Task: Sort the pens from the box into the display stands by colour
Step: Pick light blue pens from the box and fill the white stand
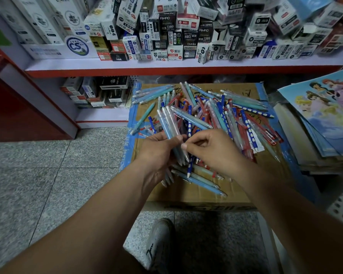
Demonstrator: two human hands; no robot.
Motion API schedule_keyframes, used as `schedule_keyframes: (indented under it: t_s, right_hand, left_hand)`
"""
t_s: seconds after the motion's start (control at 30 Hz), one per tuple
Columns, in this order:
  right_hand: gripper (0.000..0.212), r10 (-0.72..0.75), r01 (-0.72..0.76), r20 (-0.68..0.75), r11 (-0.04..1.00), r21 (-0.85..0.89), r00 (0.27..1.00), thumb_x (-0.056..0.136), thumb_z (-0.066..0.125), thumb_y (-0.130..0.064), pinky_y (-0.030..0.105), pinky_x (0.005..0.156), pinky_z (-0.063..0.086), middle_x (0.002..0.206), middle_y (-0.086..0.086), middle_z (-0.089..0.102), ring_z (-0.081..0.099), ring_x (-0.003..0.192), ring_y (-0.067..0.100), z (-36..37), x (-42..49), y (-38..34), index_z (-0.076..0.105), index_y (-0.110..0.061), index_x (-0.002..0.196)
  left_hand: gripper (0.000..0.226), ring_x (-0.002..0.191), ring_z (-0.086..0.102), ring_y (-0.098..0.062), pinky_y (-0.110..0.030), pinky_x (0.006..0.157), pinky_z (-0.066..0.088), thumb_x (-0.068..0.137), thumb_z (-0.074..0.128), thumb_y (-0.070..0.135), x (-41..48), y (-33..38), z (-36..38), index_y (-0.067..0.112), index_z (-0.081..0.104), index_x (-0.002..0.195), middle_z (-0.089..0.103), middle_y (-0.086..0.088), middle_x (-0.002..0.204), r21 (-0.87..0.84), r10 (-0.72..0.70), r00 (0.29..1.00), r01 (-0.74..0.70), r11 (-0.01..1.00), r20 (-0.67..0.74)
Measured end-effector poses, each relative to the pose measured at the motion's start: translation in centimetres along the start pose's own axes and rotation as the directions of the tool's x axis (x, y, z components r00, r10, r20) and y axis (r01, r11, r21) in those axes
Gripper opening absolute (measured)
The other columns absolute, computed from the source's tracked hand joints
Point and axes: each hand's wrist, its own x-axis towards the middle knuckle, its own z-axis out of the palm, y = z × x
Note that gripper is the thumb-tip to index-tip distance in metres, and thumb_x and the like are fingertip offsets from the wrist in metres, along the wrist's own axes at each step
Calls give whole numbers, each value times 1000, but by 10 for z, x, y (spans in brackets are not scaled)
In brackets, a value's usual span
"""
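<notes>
Head view: left hand [158, 149] gripped a bundle of pale pens [171, 125] over the pile [216, 113] on the box [198, 192]; right hand [212, 151] pinched it. Light, stiff, slick barrels seemed best held mid-length.

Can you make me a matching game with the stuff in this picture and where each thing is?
Things:
1. bundle of pale blue pens
2. picture sheets
3. small pen boxes
4. shoe

Places:
A. on the red-edged shelf at the top
B. on the floor at the bottom
C. held in the left hand
D. stacked at the right

Pairs: 1-C, 2-D, 3-A, 4-B
</notes>
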Motion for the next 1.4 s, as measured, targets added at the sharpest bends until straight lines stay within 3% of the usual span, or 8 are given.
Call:
schedule_keyframes:
  t_s: [0.17,0.4,0.6,0.77,0.93,1.13,1.3,1.4]
  right_hand:
    - [15,-134,-9,-343,923,-385,930,91,69,-33,36,77,55,98,-4,62,61,84,13,-26,28,15,71,-22,101]
    - [14,-99,-41,-263,876,-480,960,93,67,-29,38,80,56,100,-1,58,60,82,16,-22,47,28,72,-21,104]
    - [9,-78,-60,-291,898,-436,954,95,64,-23,40,78,57,99,-2,60,61,82,16,-25,47,26,72,-20,100]
    - [8,5,-76,-359,980,-185,933,96,64,-20,23,57,44,84,-13,62,57,67,4,-28,31,15,70,-22,100]
    - [7,102,-86,-150,990,111,983,92,70,-20,15,56,47,84,-10,68,62,68,1,-11,-1,2,74,-23,97]
    - [4,77,-69,-63,990,122,995,89,74,-20,36,75,60,83,1,71,68,80,18,-1,-6,-6,73,-23,92]
    - [5,54,-57,62,997,55,997,88,75,-20,25,71,56,77,-7,69,64,70,3,-3,-5,-7,72,-24,89]
    - [4,25,-28,-107,999,-30,994,90,71,-27,27,75,55,85,-12,69,66,80,4,-10,11,-4,71,-28,93]
  left_hand:
    - [24,83,72,-24,-36,64,61,93,62,1,2,-1,-2,-4,65,116,74,-17,98,-43,-28,1000,28,999,-10]
    - [14,81,72,-24,-39,70,63,92,62,-1,2,1,0,-4,69,104,72,-17,90,-76,-39,999,40,996,15]
    - [10,86,72,-24,-42,76,62,92,60,-2,2,1,3,2,66,99,73,-15,95,-110,-36,999,40,993,36]
    - [10,96,72,-26,-39,72,62,96,56,3,4,1,5,8,64,100,72,-16,104,-108,-19,1000,21,994,18]
    - [17,89,72,-25,-34,64,61,97,56,4,4,1,7,0,65,111,73,-18,104,-125,-2,1000,-1,992,-22]
    - [20,82,71,-26,-35,65,61,95,61,6,2,1,5,-3,67,111,73,-17,96,-101,30,999,-34,994,-39]
    - [21,77,72,-25,-33,60,59,93,62,3,3,1,-1,-4,67,113,74,-15,94,-60,24,999,-26,998,-41]
    - [24,88,71,-27,-34,67,61,93,62,2,5,1,-4,-3,67,115,73,-18,105,-29,14,999,-15,999,-37]
